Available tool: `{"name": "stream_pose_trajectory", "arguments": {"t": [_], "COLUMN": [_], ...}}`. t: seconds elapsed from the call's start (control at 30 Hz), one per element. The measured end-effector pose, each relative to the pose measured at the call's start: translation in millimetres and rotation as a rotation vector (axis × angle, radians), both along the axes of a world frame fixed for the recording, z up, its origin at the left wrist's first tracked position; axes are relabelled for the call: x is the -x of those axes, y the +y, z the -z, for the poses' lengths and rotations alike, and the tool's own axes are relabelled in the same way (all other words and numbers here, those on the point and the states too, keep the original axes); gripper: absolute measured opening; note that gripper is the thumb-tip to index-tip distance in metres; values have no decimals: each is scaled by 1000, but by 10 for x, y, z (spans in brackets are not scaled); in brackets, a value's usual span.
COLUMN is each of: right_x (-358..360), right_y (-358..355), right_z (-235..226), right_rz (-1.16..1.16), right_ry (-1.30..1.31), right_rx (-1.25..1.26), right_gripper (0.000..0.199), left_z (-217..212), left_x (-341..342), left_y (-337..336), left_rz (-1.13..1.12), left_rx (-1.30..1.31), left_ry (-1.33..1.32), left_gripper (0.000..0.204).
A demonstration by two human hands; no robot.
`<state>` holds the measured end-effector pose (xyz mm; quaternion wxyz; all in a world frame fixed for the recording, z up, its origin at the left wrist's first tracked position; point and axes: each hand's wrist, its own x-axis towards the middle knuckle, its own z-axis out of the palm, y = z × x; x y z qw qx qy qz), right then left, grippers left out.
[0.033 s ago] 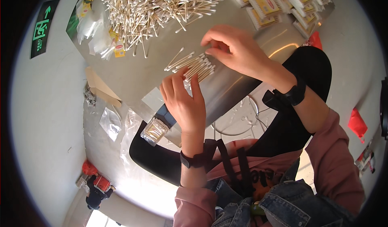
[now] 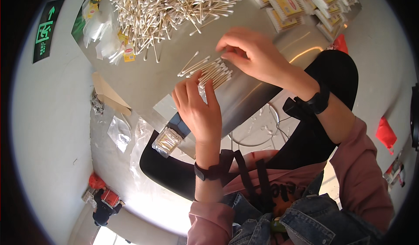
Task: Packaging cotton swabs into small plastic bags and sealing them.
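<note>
A small row of cotton swabs (image 2: 216,73) lies on the metal table in front of me, with a few looser ones at its left. My left hand (image 2: 198,107) is at the row's near end, thumb and forefinger closed around the swab ends. Something clear and shiny shows between these fingers; I cannot make out what. At the far end hovers my right hand (image 2: 251,55), thumb tip by the white tips, forefinger apart from it, other fingers curled. A clear packet of swabs (image 2: 167,141) sits at the table's near edge, left of my left wrist.
A big heap of loose cotton swabs (image 2: 163,13) covers the far table. Filled yellow-labelled packs (image 2: 288,5) are stacked at far right. Clear plastic bags (image 2: 98,31) and yellow cards (image 2: 128,53) lie at far left. Another person (image 2: 104,208) is in the background, lower left.
</note>
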<state>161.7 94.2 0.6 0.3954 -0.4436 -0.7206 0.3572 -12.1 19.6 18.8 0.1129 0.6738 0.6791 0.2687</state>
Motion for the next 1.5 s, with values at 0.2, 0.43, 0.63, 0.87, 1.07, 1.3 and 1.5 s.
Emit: {"name": "stream_pose_trajectory", "arguments": {"t": [0.2,0.43,0.63,0.87,1.07,1.3,1.5], "right_x": [123,141,-22,-64,-52,68,206], "right_y": [8,48,25,-18,-18,-5,55], "right_z": [83,112,33,-22,-39,29,88], "right_rz": [-44,-106,-179,-241,-217,-35,39], "right_ry": [-93,-135,-207,-299,-283,-85,111], "right_rx": [-61,-56,-24,-27,-17,-10,36], "right_gripper": [6,5,13,25,24,21,23], "left_z": [62,256,245,243,241,231,157], "left_x": [-27,-188,-222,-244,-261,-253,103], "left_y": [-103,-358,-402,-501,-532,-302,81], "left_rz": [75,180,158,188,198,77,-50], "left_rx": [-13,254,241,257,254,189,33], "left_ry": [209,369,428,407,409,275,-275], "left_gripper": [40,96,100,99,100,93,68]}}
